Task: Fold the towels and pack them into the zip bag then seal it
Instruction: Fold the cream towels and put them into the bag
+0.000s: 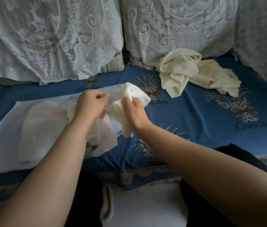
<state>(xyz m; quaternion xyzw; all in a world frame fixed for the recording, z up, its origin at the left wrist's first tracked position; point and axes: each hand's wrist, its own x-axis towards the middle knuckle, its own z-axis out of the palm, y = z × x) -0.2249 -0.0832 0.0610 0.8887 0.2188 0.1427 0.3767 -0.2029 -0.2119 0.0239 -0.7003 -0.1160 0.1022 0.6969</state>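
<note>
A blue patterned bedspread (195, 112) is shown w/ lace-covered cushions (47, 38) at the back. A translucent zip bag (6, 128) lies flat at left, long axis running left-right, mouth toward centre; folded towels (47, 128) are seen inside. A crumpled cream towel (187, 74) is left unfolded at back right, well apart from both hands. The bag's mouth edge is pinched open by the left hand (91, 105), fingers curled. A folded white towel (129, 102) is gripped by the right hand (134, 112), just right of the mouth, so insertion is judged to run leftward.
</note>
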